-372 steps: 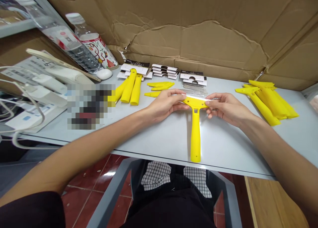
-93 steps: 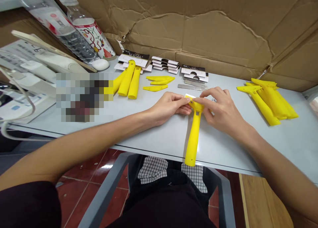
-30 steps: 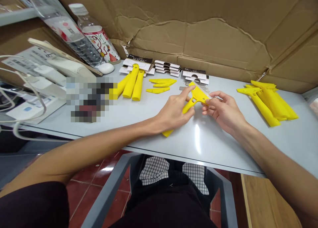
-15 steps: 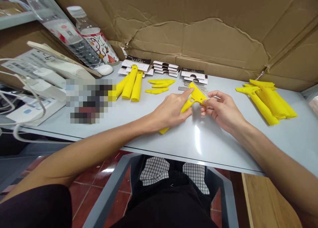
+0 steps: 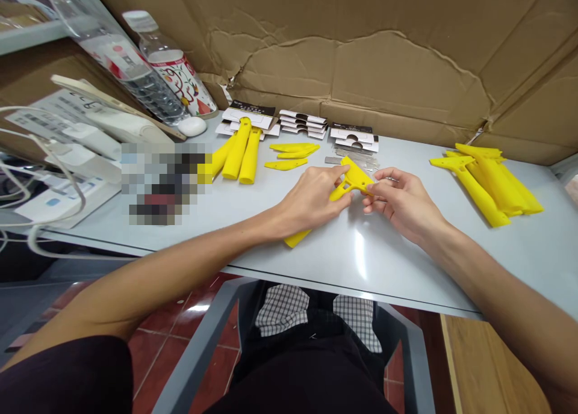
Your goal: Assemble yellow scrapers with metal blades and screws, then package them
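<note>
A yellow plastic scraper (image 5: 356,176) with a wide head and a long handle is held just above the table's middle. My left hand (image 5: 311,200) is wrapped round its handle, thumb and index finger near the neck. The fingers of my right hand (image 5: 395,197) pinch the right corner of the scraper's head, where a thin blade edge shows faintly. Just beyond the head lie several flat metal blades (image 5: 354,160). Loose yellow slim pieces (image 5: 293,155) lie to the left of them.
Yellow handles (image 5: 244,152) lean on printed cards (image 5: 250,113) at the back left. More folded cards (image 5: 302,124) stand beside them. Several yellow scrapers (image 5: 492,185) are piled at the right. Bottles (image 5: 178,80), boxes and white cables crowd the left. A cardboard wall (image 5: 361,71) closes the back.
The scraper has tilted slightly in my hands, its head turning a little and its handle end shifting left. Both hands keep their hold on it.
</note>
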Demonstrator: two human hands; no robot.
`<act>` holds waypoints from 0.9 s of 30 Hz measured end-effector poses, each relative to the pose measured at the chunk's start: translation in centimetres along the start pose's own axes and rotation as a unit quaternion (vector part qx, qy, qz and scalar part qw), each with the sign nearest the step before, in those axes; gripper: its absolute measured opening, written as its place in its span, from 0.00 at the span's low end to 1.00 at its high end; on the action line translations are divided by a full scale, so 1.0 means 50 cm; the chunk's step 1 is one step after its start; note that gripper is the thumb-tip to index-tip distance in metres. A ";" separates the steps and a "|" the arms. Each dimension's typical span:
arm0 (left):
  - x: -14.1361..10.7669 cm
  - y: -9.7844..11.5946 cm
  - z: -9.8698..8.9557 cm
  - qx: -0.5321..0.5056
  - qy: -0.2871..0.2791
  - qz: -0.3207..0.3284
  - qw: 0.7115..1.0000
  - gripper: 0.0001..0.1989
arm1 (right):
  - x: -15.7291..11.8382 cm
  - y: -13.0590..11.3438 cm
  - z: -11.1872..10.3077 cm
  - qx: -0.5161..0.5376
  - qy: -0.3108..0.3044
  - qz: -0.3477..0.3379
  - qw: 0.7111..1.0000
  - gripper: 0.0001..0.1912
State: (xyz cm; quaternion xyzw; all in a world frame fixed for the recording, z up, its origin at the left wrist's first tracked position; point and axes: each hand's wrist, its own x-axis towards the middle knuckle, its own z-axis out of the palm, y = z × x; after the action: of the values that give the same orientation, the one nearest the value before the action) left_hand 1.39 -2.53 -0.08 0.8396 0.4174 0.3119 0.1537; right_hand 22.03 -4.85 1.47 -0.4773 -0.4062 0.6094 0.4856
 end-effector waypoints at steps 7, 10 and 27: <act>-0.011 -0.006 0.009 0.024 0.028 0.042 0.998 0.14 | -0.004 -0.015 0.001 0.004 -0.033 0.034 0.999 0.16; -0.018 0.004 0.007 0.015 0.018 0.052 0.998 0.13 | -0.003 -0.015 0.002 -0.002 -0.042 0.041 0.998 0.11; 0.021 0.021 -0.028 -0.464 -0.033 -0.303 0.832 0.15 | 0.011 -0.022 -0.022 -0.054 -0.081 0.012 0.995 0.17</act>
State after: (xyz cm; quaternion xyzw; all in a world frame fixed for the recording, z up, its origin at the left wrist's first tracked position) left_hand 1.58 -2.34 1.94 0.5108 0.4523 0.3783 0.6256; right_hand 23.28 -4.07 2.18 -0.4573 -0.4707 0.6288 0.4171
